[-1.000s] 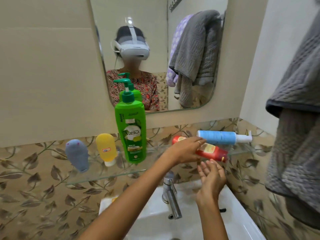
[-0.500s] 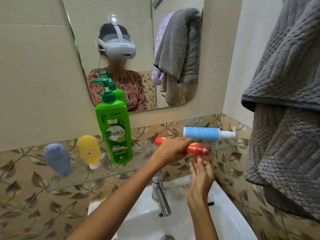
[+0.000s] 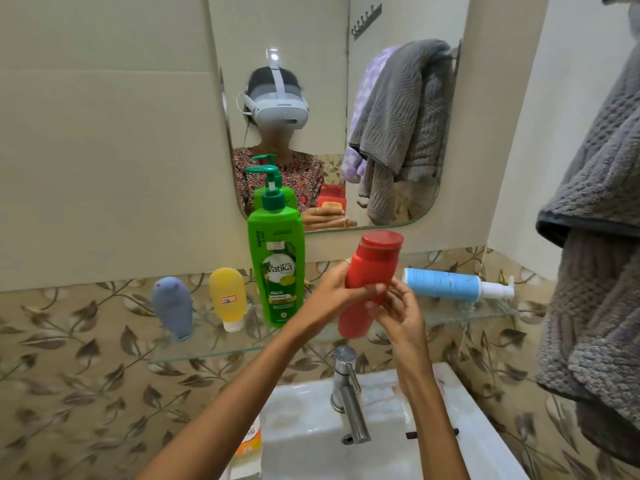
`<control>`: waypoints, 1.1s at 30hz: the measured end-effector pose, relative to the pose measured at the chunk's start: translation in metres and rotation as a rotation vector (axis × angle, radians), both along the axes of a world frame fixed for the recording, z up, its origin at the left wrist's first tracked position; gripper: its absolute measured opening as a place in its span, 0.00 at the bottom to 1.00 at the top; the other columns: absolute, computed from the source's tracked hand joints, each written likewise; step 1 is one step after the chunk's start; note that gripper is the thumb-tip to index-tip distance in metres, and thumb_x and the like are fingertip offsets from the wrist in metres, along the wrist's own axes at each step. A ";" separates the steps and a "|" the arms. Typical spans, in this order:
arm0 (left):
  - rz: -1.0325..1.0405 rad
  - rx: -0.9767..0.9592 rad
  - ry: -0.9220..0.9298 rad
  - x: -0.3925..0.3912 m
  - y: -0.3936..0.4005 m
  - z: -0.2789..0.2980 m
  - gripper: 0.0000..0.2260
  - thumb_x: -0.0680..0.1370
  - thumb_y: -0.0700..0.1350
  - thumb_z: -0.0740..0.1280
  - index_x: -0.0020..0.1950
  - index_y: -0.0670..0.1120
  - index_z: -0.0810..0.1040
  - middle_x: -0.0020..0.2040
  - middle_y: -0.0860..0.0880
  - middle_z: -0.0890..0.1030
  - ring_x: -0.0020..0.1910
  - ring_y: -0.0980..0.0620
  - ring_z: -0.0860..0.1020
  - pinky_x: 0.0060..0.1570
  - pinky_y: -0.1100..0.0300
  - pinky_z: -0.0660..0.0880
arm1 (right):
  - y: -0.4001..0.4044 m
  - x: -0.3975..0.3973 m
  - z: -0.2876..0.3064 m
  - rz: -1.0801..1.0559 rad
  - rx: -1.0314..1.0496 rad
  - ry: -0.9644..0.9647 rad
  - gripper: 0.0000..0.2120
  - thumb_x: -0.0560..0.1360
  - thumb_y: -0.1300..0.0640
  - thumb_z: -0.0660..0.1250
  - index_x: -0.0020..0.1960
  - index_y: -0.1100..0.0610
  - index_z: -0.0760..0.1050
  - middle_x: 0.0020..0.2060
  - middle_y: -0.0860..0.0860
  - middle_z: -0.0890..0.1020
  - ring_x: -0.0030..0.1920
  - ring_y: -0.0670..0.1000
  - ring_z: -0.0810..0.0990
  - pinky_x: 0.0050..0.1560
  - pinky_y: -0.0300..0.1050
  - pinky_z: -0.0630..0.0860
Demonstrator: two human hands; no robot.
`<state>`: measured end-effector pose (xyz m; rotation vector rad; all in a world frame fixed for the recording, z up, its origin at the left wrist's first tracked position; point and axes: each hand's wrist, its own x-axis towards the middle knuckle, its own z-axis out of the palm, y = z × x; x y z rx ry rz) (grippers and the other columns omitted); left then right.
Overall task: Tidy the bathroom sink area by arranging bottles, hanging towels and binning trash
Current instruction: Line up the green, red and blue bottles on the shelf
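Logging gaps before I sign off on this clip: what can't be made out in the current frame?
- Red bottle: label hidden; faces away, left hand and right hand wrap its middle.
- Blue bottle: print too small and blurred to read.
- Orange pack beside the sink: mostly hidden by the left forearm.
- Grey towel: cut off by the right edge; its hanger is unseen.

Rounded wall mirror (image 3: pixel 311 98), chrome faucet (image 3: pixel 348 396) over white ceramic sink (image 3: pixel 304 441), leaf-patterned beige tile backsplash (image 3: pixel 69 375).
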<state>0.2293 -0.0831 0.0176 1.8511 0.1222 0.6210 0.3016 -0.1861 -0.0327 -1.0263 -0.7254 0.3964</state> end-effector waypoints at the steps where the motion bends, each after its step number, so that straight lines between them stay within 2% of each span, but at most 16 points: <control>1: 0.000 -0.043 -0.013 -0.004 0.001 0.001 0.10 0.73 0.40 0.70 0.52 0.51 0.77 0.46 0.51 0.82 0.43 0.61 0.80 0.44 0.68 0.76 | 0.001 -0.001 0.002 0.044 -0.035 -0.030 0.21 0.71 0.66 0.69 0.58 0.47 0.72 0.53 0.45 0.82 0.52 0.40 0.81 0.47 0.33 0.78; 5: -0.002 -0.135 -0.053 -0.016 0.004 0.005 0.13 0.71 0.46 0.70 0.54 0.51 0.76 0.48 0.53 0.83 0.46 0.58 0.82 0.44 0.67 0.77 | 0.008 -0.007 0.006 0.118 -0.077 -0.101 0.19 0.70 0.66 0.70 0.55 0.48 0.73 0.51 0.48 0.83 0.51 0.43 0.82 0.46 0.35 0.78; 9: 0.032 -0.150 -0.157 -0.025 0.004 0.003 0.16 0.72 0.43 0.69 0.58 0.53 0.73 0.52 0.53 0.81 0.50 0.59 0.80 0.47 0.67 0.76 | 0.011 -0.010 0.016 0.094 -0.036 -0.135 0.19 0.67 0.64 0.72 0.54 0.50 0.74 0.50 0.51 0.83 0.49 0.44 0.83 0.47 0.37 0.79; 11: 0.034 -0.094 -0.186 -0.032 0.005 -0.005 0.26 0.73 0.39 0.69 0.66 0.57 0.65 0.59 0.53 0.77 0.57 0.59 0.78 0.54 0.65 0.75 | 0.011 -0.008 0.020 0.093 -0.013 -0.124 0.20 0.65 0.60 0.73 0.55 0.51 0.75 0.50 0.51 0.84 0.49 0.46 0.83 0.47 0.37 0.79; 13: 0.023 -0.001 -0.171 -0.040 0.008 -0.019 0.37 0.73 0.34 0.69 0.70 0.61 0.54 0.64 0.53 0.72 0.62 0.59 0.75 0.60 0.63 0.73 | 0.013 -0.001 0.026 0.096 -0.010 -0.124 0.22 0.65 0.62 0.73 0.57 0.54 0.74 0.49 0.52 0.84 0.48 0.46 0.84 0.46 0.37 0.80; 15: 0.046 0.146 -0.126 -0.046 0.011 -0.029 0.43 0.72 0.35 0.71 0.71 0.64 0.48 0.67 0.55 0.69 0.63 0.64 0.73 0.61 0.66 0.72 | 0.015 0.005 0.032 0.123 -0.013 -0.151 0.23 0.64 0.61 0.73 0.58 0.54 0.74 0.49 0.52 0.85 0.48 0.47 0.84 0.45 0.38 0.80; 17: 0.123 0.267 -0.118 -0.049 0.012 -0.031 0.46 0.71 0.37 0.72 0.71 0.69 0.46 0.67 0.57 0.68 0.62 0.67 0.72 0.60 0.68 0.72 | 0.018 0.008 0.036 0.170 -0.017 -0.185 0.21 0.64 0.58 0.73 0.56 0.51 0.76 0.48 0.50 0.86 0.49 0.47 0.84 0.45 0.38 0.80; 19: 0.224 0.344 -0.145 -0.048 0.013 -0.029 0.47 0.71 0.38 0.72 0.70 0.71 0.44 0.66 0.61 0.67 0.61 0.66 0.73 0.60 0.66 0.73 | 0.022 0.010 0.037 0.205 -0.013 -0.200 0.19 0.65 0.58 0.72 0.55 0.49 0.77 0.49 0.49 0.86 0.50 0.47 0.84 0.45 0.38 0.80; 22: 0.316 0.410 -0.172 -0.048 0.016 -0.031 0.48 0.71 0.37 0.72 0.71 0.70 0.43 0.65 0.65 0.66 0.61 0.62 0.74 0.59 0.64 0.75 | 0.027 0.014 0.036 0.262 -0.008 -0.202 0.20 0.67 0.57 0.71 0.59 0.50 0.76 0.52 0.50 0.84 0.53 0.48 0.83 0.47 0.38 0.79; 25: 0.378 0.441 -0.162 -0.048 0.018 -0.039 0.48 0.71 0.36 0.71 0.73 0.67 0.42 0.67 0.59 0.68 0.60 0.59 0.76 0.58 0.66 0.75 | 0.031 0.018 0.031 0.344 -0.044 -0.202 0.21 0.70 0.57 0.69 0.63 0.51 0.73 0.57 0.51 0.83 0.58 0.49 0.81 0.51 0.37 0.78; 27: 0.428 0.476 -0.157 -0.047 0.018 -0.047 0.47 0.72 0.35 0.70 0.74 0.64 0.42 0.65 0.56 0.71 0.57 0.60 0.76 0.56 0.72 0.73 | 0.033 0.020 0.026 0.378 -0.077 -0.207 0.21 0.71 0.58 0.67 0.64 0.50 0.72 0.58 0.51 0.82 0.59 0.49 0.80 0.52 0.37 0.77; 29: 0.473 0.518 -0.139 -0.045 0.018 -0.056 0.46 0.72 0.33 0.68 0.74 0.61 0.41 0.61 0.52 0.74 0.54 0.59 0.77 0.54 0.72 0.73 | 0.035 0.021 0.022 0.390 -0.100 -0.214 0.20 0.72 0.59 0.66 0.63 0.49 0.72 0.58 0.50 0.82 0.60 0.48 0.79 0.53 0.36 0.77; 31: 0.502 0.534 -0.121 -0.043 0.020 -0.063 0.45 0.74 0.33 0.67 0.74 0.60 0.40 0.60 0.51 0.75 0.53 0.56 0.78 0.54 0.70 0.73 | 0.037 0.022 0.018 0.387 -0.119 -0.214 0.20 0.72 0.60 0.65 0.63 0.48 0.72 0.58 0.49 0.82 0.60 0.47 0.79 0.53 0.36 0.77; 33: 0.512 0.534 -0.108 -0.040 0.022 -0.068 0.43 0.74 0.33 0.66 0.75 0.58 0.41 0.59 0.51 0.75 0.52 0.55 0.78 0.53 0.75 0.71 | 0.038 0.024 0.013 0.371 -0.142 -0.220 0.19 0.74 0.62 0.63 0.63 0.47 0.70 0.58 0.48 0.81 0.60 0.45 0.79 0.54 0.35 0.77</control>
